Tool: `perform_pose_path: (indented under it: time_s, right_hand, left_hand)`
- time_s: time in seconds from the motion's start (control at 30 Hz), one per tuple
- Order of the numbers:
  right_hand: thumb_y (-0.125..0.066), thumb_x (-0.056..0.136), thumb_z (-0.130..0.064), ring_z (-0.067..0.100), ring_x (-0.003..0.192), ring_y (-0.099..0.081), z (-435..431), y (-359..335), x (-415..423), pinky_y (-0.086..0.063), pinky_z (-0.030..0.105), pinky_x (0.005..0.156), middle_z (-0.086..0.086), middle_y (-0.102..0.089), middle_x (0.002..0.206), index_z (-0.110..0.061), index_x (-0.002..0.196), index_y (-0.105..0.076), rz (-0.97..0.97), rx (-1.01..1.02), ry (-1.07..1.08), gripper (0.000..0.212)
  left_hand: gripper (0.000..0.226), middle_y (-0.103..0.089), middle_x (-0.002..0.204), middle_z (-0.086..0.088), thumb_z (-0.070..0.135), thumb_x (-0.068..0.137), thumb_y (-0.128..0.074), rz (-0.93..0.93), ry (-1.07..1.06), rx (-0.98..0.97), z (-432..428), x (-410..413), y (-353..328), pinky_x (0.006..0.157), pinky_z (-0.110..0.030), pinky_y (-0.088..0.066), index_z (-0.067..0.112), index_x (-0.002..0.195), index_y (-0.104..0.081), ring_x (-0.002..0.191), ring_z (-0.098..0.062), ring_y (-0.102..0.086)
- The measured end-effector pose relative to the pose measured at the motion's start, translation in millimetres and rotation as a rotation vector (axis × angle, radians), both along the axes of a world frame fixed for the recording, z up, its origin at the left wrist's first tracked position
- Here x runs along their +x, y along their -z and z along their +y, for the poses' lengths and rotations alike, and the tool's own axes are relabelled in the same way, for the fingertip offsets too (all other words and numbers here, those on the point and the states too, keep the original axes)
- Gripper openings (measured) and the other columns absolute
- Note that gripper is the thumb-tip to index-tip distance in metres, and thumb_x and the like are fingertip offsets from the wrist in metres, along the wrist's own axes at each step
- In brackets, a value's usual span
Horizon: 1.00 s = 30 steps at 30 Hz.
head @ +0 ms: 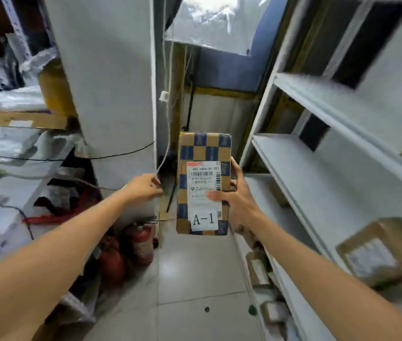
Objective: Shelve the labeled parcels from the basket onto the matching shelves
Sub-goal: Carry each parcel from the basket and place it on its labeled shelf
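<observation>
Head view: A-1 parcel (203,148) held upright in the aisle by right hand (236,198) alone, thumb on label, fingers (235,168) curled round its right edge. Left hand (143,187) pinches white cord (166,134). Risks: edge grip may slip; no tags legible on shelves (318,153), so mis-shelving possible; cord could snag.

The parcel (203,183) was brown with blue checks, its label (204,195) white; the shelves (318,148) looked white, though blurred.

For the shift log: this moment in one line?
right hand: holds A-1 parcel | left hand: pinches hanging cord | status: not yet shelved
</observation>
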State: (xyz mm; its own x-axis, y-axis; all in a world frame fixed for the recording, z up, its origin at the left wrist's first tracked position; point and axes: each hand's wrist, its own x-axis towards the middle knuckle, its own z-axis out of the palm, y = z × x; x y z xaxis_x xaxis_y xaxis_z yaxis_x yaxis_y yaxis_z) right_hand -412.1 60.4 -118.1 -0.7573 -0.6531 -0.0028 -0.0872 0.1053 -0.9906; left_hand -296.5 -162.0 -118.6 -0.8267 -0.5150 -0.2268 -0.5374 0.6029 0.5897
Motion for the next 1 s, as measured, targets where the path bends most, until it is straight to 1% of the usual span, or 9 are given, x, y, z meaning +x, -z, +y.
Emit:
perform_pose_path:
  time_s: [0.17,0.27,0.33,0.4,0.57,0.63,0.73,0.9,1.0]
  right_hand:
    - [-0.077,0.073,0.002,0.012,0.104,-0.063,69,-13,-26,-0.056,0.045,0.087,-0.004,-0.062,0.120,-0.037,0.141,-0.027,0.054,0.015,0.272,0.093]
    - [-0.073,0.075,0.007,-0.001,0.091,-0.066,106,-14,-29,-0.058,0.029,0.077,-0.007,-0.063,0.112,-0.038,0.136,-0.028,0.079,0.026,0.403,0.088]
    - [-0.072,0.074,0.010,-0.011,0.081,-0.064,126,-13,-26,-0.054,0.015,0.064,-0.011,-0.062,0.102,-0.037,0.133,-0.030,0.083,0.035,0.495,0.087]
    - [-0.073,0.072,0.010,-0.015,0.078,-0.062,141,-11,-22,-0.050,0.010,0.060,-0.012,-0.062,0.101,-0.035,0.137,-0.029,0.088,0.047,0.580,0.091]
    - [-0.075,0.071,0.008,-0.010,0.083,-0.064,164,3,-18,-0.049,0.008,0.063,-0.010,-0.064,0.106,-0.044,0.127,-0.034,0.076,0.037,0.768,0.087]
    - [-0.080,0.068,0.002,-0.001,0.096,-0.064,167,11,-16,-0.052,0.014,0.072,-0.007,-0.066,0.113,-0.045,0.127,-0.037,0.069,0.045,0.830,0.086]
    - [-0.082,0.067,-0.005,0.004,0.104,-0.062,166,24,-13,-0.051,0.026,0.087,-0.009,-0.065,0.115,-0.033,0.139,-0.034,0.040,0.053,0.911,0.091]
    - [-0.078,0.069,0.004,0.004,0.102,-0.061,163,40,-24,-0.051,0.017,0.077,-0.010,-0.063,0.114,-0.033,0.133,-0.036,-0.006,0.051,0.944,0.085]
    - [-0.075,0.070,0.008,0.003,0.097,-0.062,162,46,-46,-0.052,0.014,0.069,-0.009,-0.064,0.111,-0.039,0.118,-0.042,-0.016,0.038,0.944,0.075]
  left_hand:
    - [0.036,-0.062,0.116,-0.010,0.020,0.088,-0.065,0.093,0.264,0.018,56,-91,-11,0.082,-0.028,-0.047,0.010,0.121,-0.058,0.097,-0.019,-0.059]
    - [0.038,-0.062,0.117,-0.010,0.018,0.087,-0.066,0.097,0.391,0.076,91,-127,-16,0.083,-0.030,-0.049,0.011,0.123,-0.056,0.098,-0.020,-0.060]
    - [0.038,-0.063,0.116,-0.010,0.018,0.086,-0.066,0.094,0.475,0.076,106,-144,-16,0.076,-0.026,-0.048,0.013,0.123,-0.058,0.094,-0.019,-0.060]
    - [0.036,-0.064,0.113,-0.009,0.018,0.086,-0.066,0.084,0.543,0.086,117,-157,-12,0.071,-0.024,-0.047,0.013,0.121,-0.059,0.092,-0.018,-0.061]
    - [0.034,-0.063,0.111,-0.011,0.014,0.087,-0.064,0.060,0.697,0.088,134,-182,-4,0.071,-0.025,-0.049,0.009,0.121,-0.059,0.090,-0.020,-0.062]
    - [0.033,-0.062,0.116,-0.012,0.015,0.089,-0.063,0.054,0.748,0.072,139,-190,-1,0.072,-0.023,-0.046,0.010,0.121,-0.058,0.094,-0.019,-0.059]
    - [0.034,-0.061,0.117,-0.013,0.017,0.089,-0.064,0.040,0.805,0.075,145,-202,7,0.082,-0.029,-0.047,0.010,0.122,-0.057,0.099,-0.022,-0.059]
    - [0.031,-0.062,0.114,-0.013,0.018,0.088,-0.066,-0.032,0.874,0.105,145,-225,23,0.092,-0.040,-0.052,0.014,0.117,-0.057,0.099,-0.024,-0.062]
    - [0.032,-0.063,0.114,-0.015,0.016,0.088,-0.066,-0.048,0.880,0.088,145,-254,28,0.087,-0.037,-0.052,0.012,0.119,-0.057,0.098,-0.027,-0.062]
